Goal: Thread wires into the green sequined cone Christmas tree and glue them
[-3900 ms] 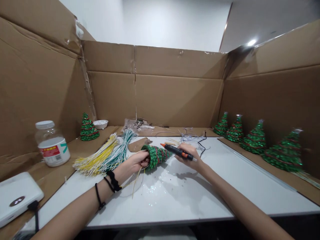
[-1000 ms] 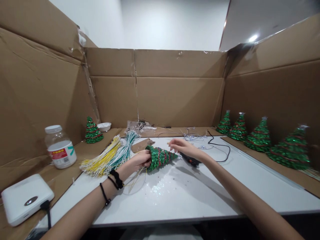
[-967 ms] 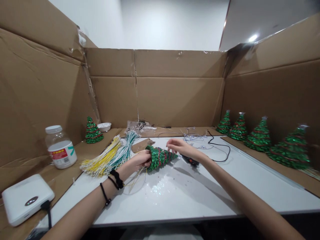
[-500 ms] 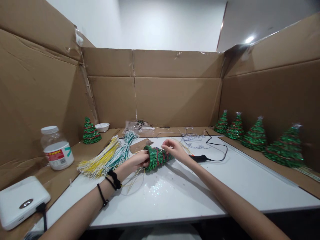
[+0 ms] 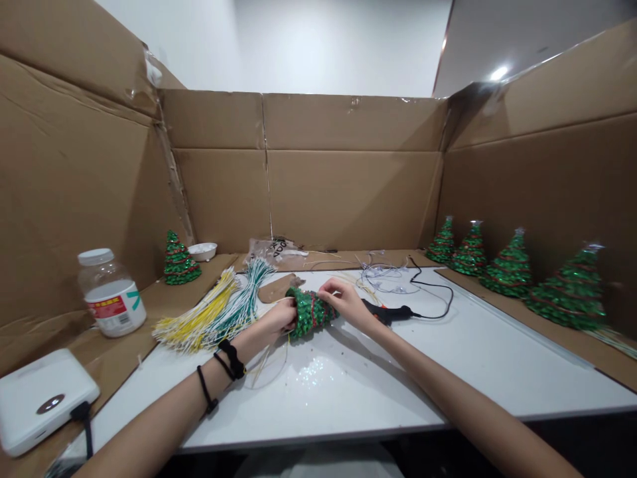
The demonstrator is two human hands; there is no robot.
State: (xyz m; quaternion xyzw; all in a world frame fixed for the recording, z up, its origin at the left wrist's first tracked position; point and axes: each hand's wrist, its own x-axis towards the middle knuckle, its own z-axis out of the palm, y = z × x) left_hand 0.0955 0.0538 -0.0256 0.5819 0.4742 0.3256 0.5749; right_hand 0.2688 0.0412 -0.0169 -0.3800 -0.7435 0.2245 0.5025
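The left hand (image 5: 277, 317) gripped the tree (image 5: 307, 313) at its base; the right hand (image 5: 344, 304) pinched its tip. The tree looked light and fragile.

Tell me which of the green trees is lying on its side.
The tree held between the left hand and right hand at mid-table. It lies tipped sideways; the four trees along the right wall and the one at far left stand upright.

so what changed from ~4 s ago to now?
The right hand let go of the black-and-orange pen tool, which now lies on the white table, and moved left onto the green tree cone, pinching near its tip. The left hand keeps its grip on the cone's base. Wire bundle, jar and finished trees unchanged.
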